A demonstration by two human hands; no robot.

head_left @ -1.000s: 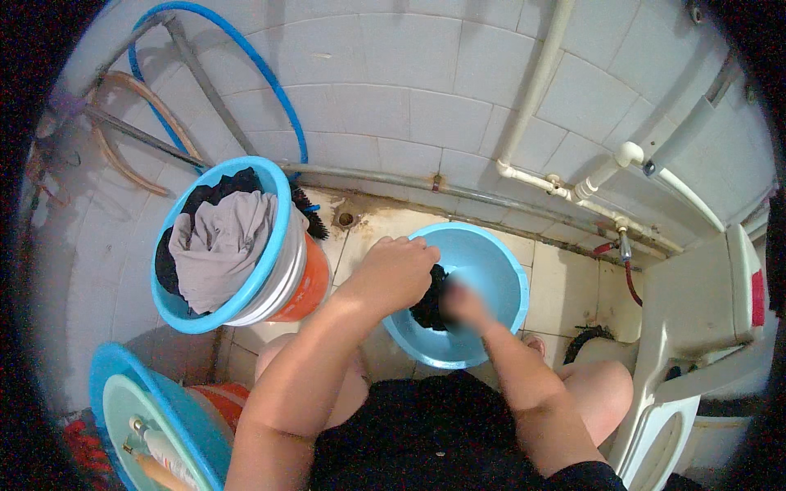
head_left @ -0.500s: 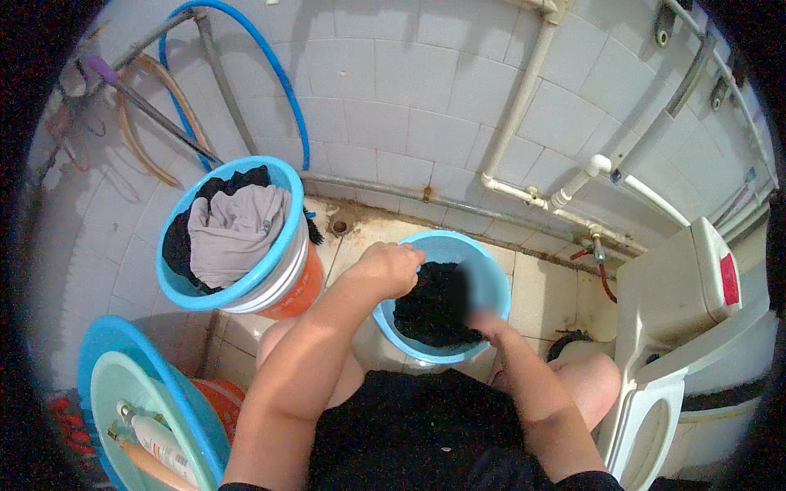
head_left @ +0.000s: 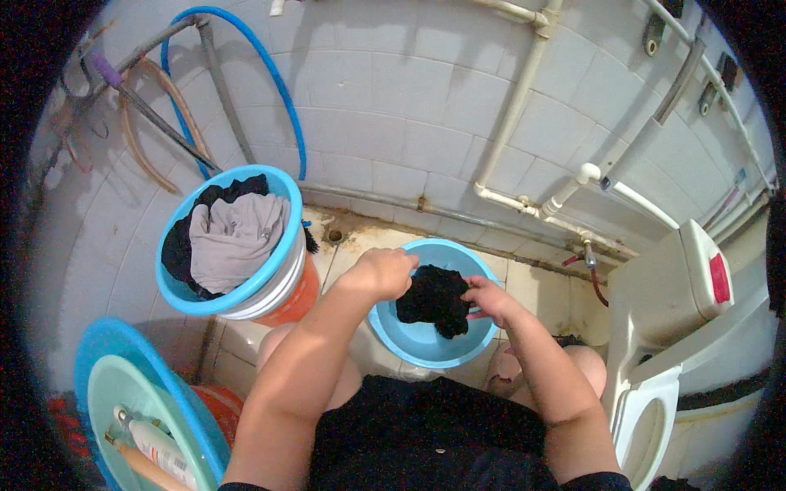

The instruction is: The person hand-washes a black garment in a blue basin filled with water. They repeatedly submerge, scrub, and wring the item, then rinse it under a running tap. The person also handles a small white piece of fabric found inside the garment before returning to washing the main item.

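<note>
Lifted higher now, the black cloth (head_left: 432, 299) hangs over the blue basin (head_left: 426, 348), both hands' grip clenched on it.

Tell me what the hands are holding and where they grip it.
Both hands hold a wet black cloth above the round blue plastic basin: left hand at its left upper edge, right hand at its right side.

Bare forearms, no sleeves reaching the wrists. Left hand (head_left: 383, 272) and right hand (head_left: 489, 299) ungloved, no rings or watch visible. Black garment (head_left: 426, 434) over the lap. Knees bare.
</note>
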